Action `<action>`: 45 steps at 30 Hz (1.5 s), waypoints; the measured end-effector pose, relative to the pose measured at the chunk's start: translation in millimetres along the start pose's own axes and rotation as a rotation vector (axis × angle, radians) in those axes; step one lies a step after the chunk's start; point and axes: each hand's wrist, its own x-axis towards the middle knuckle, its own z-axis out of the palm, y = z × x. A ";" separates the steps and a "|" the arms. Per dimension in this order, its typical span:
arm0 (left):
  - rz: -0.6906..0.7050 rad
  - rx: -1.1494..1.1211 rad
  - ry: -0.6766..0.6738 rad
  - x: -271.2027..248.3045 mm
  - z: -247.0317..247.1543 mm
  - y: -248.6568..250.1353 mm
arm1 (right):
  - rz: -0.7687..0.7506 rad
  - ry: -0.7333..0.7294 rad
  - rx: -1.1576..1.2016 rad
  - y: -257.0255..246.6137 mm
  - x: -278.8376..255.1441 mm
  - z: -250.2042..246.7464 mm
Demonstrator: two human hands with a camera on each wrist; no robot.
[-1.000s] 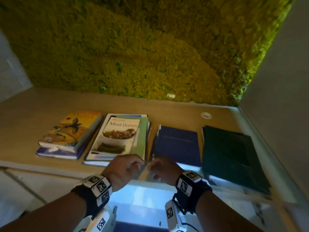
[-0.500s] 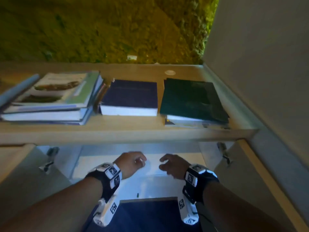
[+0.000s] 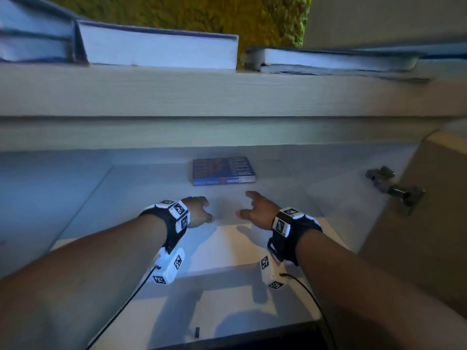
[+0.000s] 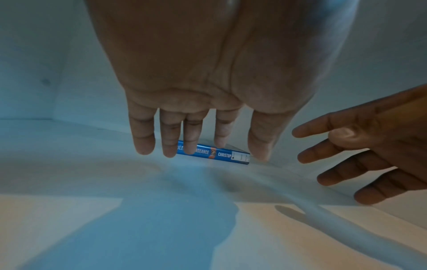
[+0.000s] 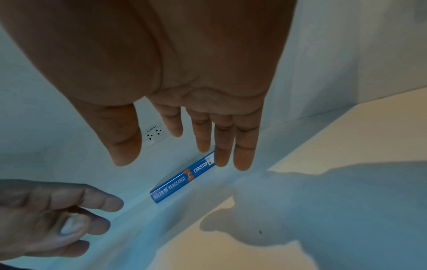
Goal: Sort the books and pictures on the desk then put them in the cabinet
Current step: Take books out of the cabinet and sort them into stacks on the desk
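The grip of the left hand (image 3: pixel 198 210) is loose: its fingers (image 4: pixel 169 138) are straight and a little apart, and they hold nothing. The grip of the right hand (image 3: pixel 257 210) is the same, with fingers (image 5: pixel 203 135) spread and empty. Both hands reach into the cabinet (image 3: pixel 83 188), side by side, with a small gap between them, and they float above the cabinet floor.

The blue book (image 3: pixel 223 171) lies flat on the cabinet floor, at 12 o'clock from the gap between the two hands, near the back wall. No hand touches it; it is near the fingertips but apart from them. In the head view it is at about 1 o'clock from the left hand and at 11 o'clock from the right hand. Its spine (image 5: pixel 182 180) faces the person and reads "RULES OF VENGEANCE". In the left wrist view the left fingers hide a part of this spine.

A wall socket (image 5: pixel 154 134) sits on the back wall of the cabinet. At 3 o'clock from the right hand there is a metal hinge (image 3: pixel 394 189) on the open door (image 3: pixel 427 223).

Above the cabinet is the table (image 3: pixel 227 94), and on it at 12 o'clock lie more books: a thick book (image 3: pixel 159 50) and, to the right of it, a flatter stack (image 3: pixel 336 63).
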 end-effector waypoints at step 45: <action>0.309 0.225 0.111 44.9 49.1 -21.3 | 0.226 0.058 -0.108 37.1 113.1 -29.5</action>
